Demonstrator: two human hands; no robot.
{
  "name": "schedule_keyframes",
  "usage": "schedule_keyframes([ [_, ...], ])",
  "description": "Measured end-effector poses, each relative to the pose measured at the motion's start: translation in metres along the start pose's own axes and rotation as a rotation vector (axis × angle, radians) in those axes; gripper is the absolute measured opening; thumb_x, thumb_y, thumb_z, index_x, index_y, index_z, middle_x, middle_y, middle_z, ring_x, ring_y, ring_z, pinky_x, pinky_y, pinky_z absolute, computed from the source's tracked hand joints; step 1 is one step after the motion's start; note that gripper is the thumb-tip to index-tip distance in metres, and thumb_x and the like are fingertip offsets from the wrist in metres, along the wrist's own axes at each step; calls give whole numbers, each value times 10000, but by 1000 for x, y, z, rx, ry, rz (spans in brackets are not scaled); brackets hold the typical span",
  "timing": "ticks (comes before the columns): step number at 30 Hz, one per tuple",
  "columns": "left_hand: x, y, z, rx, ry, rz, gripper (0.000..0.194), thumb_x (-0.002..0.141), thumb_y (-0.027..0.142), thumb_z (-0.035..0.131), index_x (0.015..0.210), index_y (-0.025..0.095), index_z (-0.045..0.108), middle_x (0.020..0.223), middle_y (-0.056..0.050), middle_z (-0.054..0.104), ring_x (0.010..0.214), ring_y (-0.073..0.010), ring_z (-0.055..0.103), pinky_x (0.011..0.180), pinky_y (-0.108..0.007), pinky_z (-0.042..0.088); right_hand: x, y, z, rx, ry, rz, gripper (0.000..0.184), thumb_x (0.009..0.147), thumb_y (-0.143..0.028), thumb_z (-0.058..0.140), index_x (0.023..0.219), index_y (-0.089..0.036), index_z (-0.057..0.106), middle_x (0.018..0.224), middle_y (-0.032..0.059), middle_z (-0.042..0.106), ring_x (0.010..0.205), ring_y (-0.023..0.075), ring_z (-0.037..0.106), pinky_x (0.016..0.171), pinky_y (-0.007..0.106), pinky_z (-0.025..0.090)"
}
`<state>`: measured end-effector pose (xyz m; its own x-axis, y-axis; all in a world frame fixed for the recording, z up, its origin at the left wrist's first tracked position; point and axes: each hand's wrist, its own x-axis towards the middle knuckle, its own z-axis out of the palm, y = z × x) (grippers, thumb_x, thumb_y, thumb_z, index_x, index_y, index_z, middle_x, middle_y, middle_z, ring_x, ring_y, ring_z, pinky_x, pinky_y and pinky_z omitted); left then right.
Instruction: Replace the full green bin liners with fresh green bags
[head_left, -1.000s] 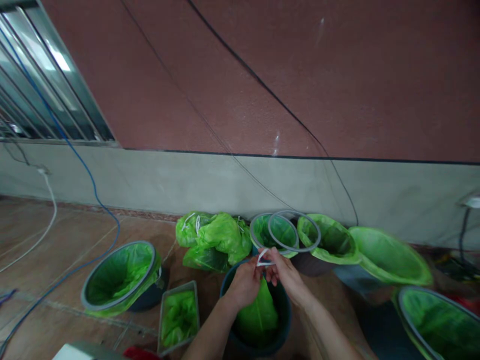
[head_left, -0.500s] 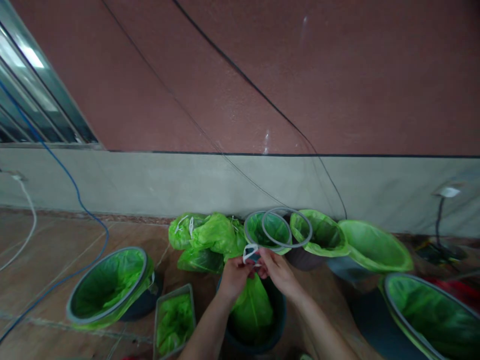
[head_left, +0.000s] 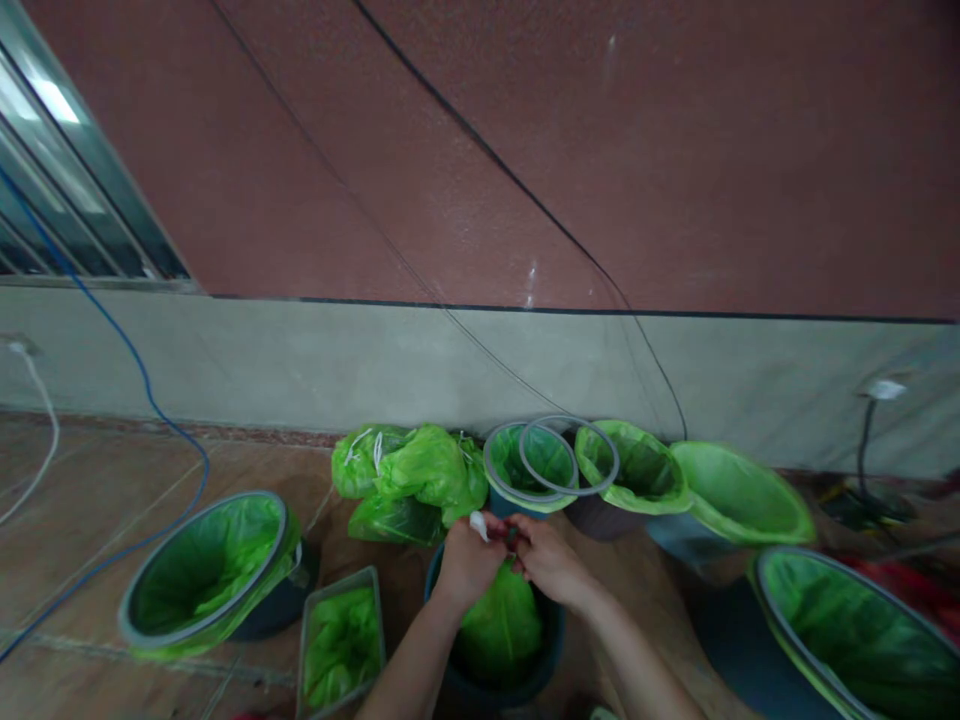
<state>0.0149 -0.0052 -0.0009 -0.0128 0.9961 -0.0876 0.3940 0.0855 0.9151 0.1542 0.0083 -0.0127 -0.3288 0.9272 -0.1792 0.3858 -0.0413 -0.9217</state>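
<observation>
A filled green plastic bag [head_left: 501,625] stands inside a dark blue bucket [head_left: 556,650] in front of me. Above the bag's gathered neck, both hands meet with their fingers curled. My left hand [head_left: 471,562] grips a white drawstring [head_left: 478,525], and a short end sticks up beside the thumb. My right hand [head_left: 553,562] pinches close against the left fingers, at the same drawstring. Most of the string between the hands is hidden by the fingers.
Tied green bags [head_left: 420,475] lie against the wall. Lined bins [head_left: 742,490] stand to their right, with loose grey rings [head_left: 616,455] on top. At left are a lined bin [head_left: 127,610], a small rectangular bin [head_left: 306,650] and a blue cable [head_left: 142,375]. Another bin [head_left: 761,580] stands right.
The white drawstring loop that stood open between my hands is now mostly covered, with only a short end showing. Both hands have lowered slightly.
</observation>
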Motion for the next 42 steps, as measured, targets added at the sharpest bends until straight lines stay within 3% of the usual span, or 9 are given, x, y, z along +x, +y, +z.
schedule_keyframes([
  [5,-3,-1,2,33,54,43,236,657,12,460,684,164,638,658,-12,659,640,-135,600,615,-229,453,0,-3,3,-58,34,-100,253,739,-114,451,819,-212,670,758,31,666,568,138,560,539,240,403],
  [9,-4,-8,9,79,121,125,277,673,10,468,784,175,661,787,-25,691,768,-151,635,730,-259,485,-1,-9,1,-102,59,-126,287,734,-106,428,789,-220,686,676,18,657,648,170,588,625,264,420],
  [12,-6,-8,12,34,157,164,281,687,28,481,848,180,653,840,-26,691,818,-153,638,788,-271,492,-1,-11,-3,-148,72,-134,276,738,-119,435,774,-204,695,741,35,686,725,183,605,683,279,413],
  [17,-7,-5,14,-76,176,74,278,748,96,487,998,155,595,770,-17,650,660,-132,617,643,-243,492,0,-7,-10,-135,-2,-107,211,771,-201,449,654,-178,624,637,9,612,609,138,529,594,248,354],
  [22,-3,-7,10,-115,146,81,129,750,135,517,853,168,587,745,-10,635,663,-125,603,648,-236,475,-1,-11,-11,9,-5,9,214,760,-300,491,597,-180,559,517,-44,447,477,89,378,489,222,275],
  [31,-2,-3,3,-134,63,36,59,719,169,534,666,177,559,579,20,581,559,-113,516,554,-222,400,3,-5,-10,51,10,53,203,749,-281,508,650,-153,630,503,-40,474,459,85,404,472,216,272],
  [34,-2,-1,2,-165,-2,-1,64,710,167,530,653,178,558,546,26,568,521,-108,493,516,-219,376,3,-8,-11,-57,28,55,207,760,-226,474,662,-150,640,525,-22,514,478,98,441,495,227,301],
  [39,2,-2,0,-229,-54,-25,67,666,132,534,621,174,558,526,32,555,511,-103,493,510,-215,363,-4,-23,-14,-517,109,-177,188,801,-197,471,700,-163,625,716,39,624,685,151,557,650,267,357],
  [42,2,-2,-1,-249,-67,-37,61,669,139,535,626,174,557,525,27,563,512,-105,499,512,-216,364,-6,-25,-16,-574,83,-203,217,854,-217,440,723,-168,606,772,51,635,726,156,572,686,273,372],
])
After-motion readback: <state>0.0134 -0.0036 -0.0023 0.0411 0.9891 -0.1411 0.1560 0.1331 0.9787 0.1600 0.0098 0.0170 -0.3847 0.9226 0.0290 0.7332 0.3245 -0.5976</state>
